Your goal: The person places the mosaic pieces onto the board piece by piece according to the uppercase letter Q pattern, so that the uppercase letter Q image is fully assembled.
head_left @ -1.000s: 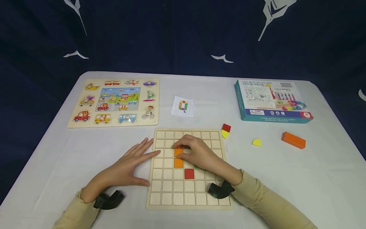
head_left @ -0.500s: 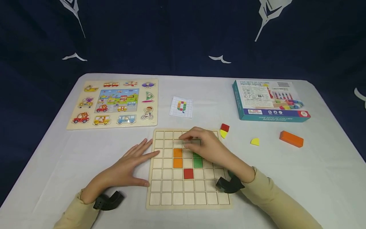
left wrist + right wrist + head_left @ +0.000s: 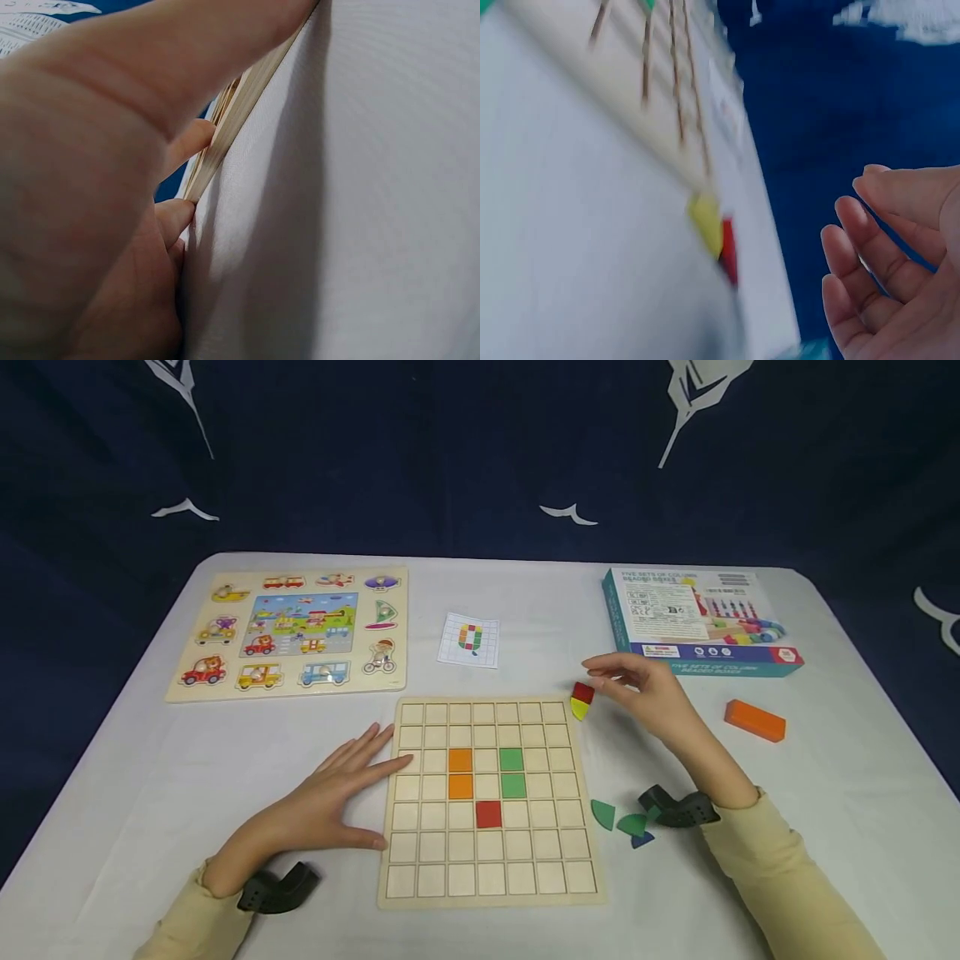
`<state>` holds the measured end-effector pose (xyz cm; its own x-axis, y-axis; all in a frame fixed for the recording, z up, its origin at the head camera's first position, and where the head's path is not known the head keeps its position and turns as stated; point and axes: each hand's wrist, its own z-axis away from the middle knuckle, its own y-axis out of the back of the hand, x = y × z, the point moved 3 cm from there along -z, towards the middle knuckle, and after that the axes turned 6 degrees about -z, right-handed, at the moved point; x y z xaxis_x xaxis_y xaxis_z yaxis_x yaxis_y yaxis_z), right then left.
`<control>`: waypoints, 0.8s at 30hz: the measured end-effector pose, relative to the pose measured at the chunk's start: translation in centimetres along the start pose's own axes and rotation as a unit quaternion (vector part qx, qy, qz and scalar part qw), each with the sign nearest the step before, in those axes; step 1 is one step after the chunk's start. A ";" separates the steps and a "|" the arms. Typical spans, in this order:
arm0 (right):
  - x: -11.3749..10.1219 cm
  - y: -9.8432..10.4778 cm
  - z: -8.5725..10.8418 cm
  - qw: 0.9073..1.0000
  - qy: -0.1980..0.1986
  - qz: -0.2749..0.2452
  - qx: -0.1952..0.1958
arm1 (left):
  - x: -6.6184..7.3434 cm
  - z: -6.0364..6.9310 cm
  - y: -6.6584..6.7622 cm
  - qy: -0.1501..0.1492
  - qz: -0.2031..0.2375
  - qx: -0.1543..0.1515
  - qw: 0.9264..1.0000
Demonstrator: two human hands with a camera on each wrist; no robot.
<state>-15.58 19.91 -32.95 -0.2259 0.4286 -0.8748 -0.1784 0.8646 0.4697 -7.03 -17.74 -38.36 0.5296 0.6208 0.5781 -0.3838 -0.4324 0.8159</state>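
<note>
Spread along the left edge of the wooden grid board [image 3: 491,845], my left hand [image 3: 322,806] touches it with thumb and fingertips; the left wrist view shows fingers against the board's side. Two orange squares [image 3: 460,773], two green squares [image 3: 513,772] and one red square [image 3: 489,814] lie in its cells. My right hand [image 3: 651,697], fingers loosely bent and holding nothing visible, hovers beside a dark red piece [image 3: 583,692] and a yellow quarter piece [image 3: 580,708] at the board's upper right corner. The right wrist view shows that hand [image 3: 900,262] apart from both pieces.
Green quarter pieces [image 3: 603,814] and a blue piece [image 3: 642,840] lie right of the board. Farther off are an orange block [image 3: 755,720], a teal-edged box [image 3: 701,618], a printed card [image 3: 468,641] and a vehicle puzzle [image 3: 287,681].
My right hand has moved off the board, up and to the right, uncovering the green squares and the pieces beside the board. It now covers the lone yellow piece. My left hand keeps its place.
</note>
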 end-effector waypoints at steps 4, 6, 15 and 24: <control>1.8 0.5 -0.1 0.998 -0.050 -0.021 0.012 | 0.0 0.0 0.0 0.000 0.001 0.000 1.000; 2.3 0.4 -0.2 0.998 -0.053 -0.027 0.011 | -0.1 0.0 -0.1 -0.001 0.000 0.000 1.000; 4.1 -0.4 -0.6 0.997 -0.072 0.000 -0.023 | 0.0 -0.1 0.0 -0.002 0.002 0.003 1.000; 4.2 -1.3 -0.7 0.997 -0.052 0.054 -0.011 | 0.0 0.0 0.0 -0.002 0.001 0.002 1.000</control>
<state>-16.98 20.39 -37.15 -0.1438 0.5442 -0.8265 -0.1797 0.8070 0.5626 -7.04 -17.72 -38.35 0.5327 0.6173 0.5789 -0.3809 -0.4360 0.8154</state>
